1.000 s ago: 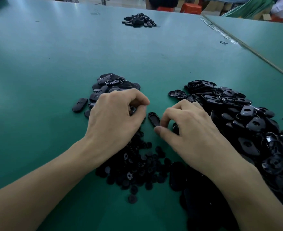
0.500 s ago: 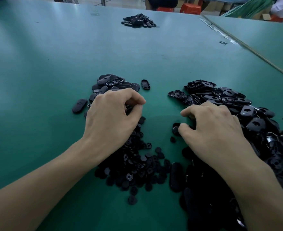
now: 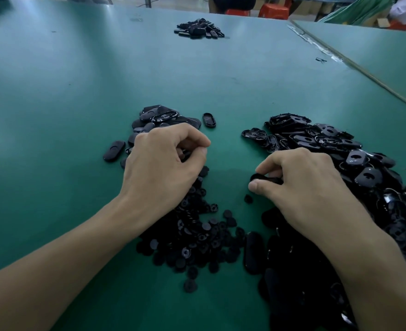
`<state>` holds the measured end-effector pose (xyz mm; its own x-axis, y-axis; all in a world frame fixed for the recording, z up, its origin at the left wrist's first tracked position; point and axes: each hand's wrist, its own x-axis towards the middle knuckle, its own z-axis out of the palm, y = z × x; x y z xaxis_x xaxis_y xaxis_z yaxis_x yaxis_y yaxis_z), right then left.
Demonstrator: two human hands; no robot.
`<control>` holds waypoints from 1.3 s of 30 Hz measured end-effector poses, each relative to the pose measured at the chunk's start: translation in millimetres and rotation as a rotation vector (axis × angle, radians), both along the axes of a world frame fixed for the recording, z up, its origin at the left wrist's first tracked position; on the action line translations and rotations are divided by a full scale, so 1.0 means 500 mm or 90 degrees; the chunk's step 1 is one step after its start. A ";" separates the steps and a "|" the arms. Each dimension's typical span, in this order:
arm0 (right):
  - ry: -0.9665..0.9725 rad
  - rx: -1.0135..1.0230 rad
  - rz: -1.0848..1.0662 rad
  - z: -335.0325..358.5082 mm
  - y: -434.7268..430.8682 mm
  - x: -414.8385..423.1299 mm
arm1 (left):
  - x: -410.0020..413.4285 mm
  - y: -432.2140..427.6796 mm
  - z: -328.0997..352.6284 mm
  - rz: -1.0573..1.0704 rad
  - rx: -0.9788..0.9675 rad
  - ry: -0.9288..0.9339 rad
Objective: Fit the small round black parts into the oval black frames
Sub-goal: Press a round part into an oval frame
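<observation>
A heap of small round black parts (image 3: 197, 235) lies on the green table between my forearms. My left hand (image 3: 163, 163) hovers over the heap's far end with fingers curled and thumb meeting fingertips; whether it pinches a part is hidden. My right hand (image 3: 302, 185) pinches an oval black frame (image 3: 266, 179) between thumb and fingers, just left of the big pile of oval frames (image 3: 352, 163). One round part (image 3: 248, 199) lies under the right thumb. A single frame (image 3: 209, 120) rests beside the far-left pile of oval pieces (image 3: 159, 118).
Another small pile of black pieces (image 3: 198, 31) sits far back on the table (image 3: 53, 103). A seam to a second table (image 3: 364, 75) runs along the right. Orange stools and seated people are beyond the far edge.
An oval frame that lay between my hands has landed beside the far-left pile. My right hand moved to the frame pile and now lifts a frame. The left hand barely shifted.
</observation>
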<state>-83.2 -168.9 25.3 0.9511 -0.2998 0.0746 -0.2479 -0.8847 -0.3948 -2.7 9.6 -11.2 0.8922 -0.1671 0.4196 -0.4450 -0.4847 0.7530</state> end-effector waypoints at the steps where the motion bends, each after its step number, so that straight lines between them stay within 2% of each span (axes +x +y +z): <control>1: 0.002 0.007 -0.007 -0.001 -0.002 0.000 | 0.000 0.000 0.000 -0.001 0.000 -0.001; 5: 0.008 0.022 -0.021 -0.005 -0.011 0.002 | 0.000 0.002 -0.001 0.002 0.000 -0.008; 13: -0.087 0.095 0.044 -0.004 -0.013 0.006 | 0.002 0.001 -0.001 -0.009 -0.009 -0.007; 18: -0.190 0.272 0.071 0.001 -0.006 0.014 | -0.007 -0.005 0.009 -0.083 -0.073 -0.004; 22: -0.209 0.488 0.156 0.009 0.010 0.018 | -0.015 -0.008 0.013 -0.193 -0.109 0.035; 24: -0.208 0.541 0.191 0.010 0.016 0.017 | -0.016 -0.008 0.014 -0.229 -0.130 0.057; 31: -0.206 0.478 0.126 -0.005 0.016 0.024 | -0.006 -0.005 0.018 -0.264 -0.258 0.150; 39: -0.213 0.523 0.146 -0.001 0.020 0.021 | -0.004 -0.003 0.021 -0.307 -0.372 0.226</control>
<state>-72.7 -158.8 24.9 0.9610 -0.1864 0.2044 0.1407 -0.3070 -0.9413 -4.5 8.1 -0.5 0.8743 -0.4073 0.2641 -0.1917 0.2101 0.9587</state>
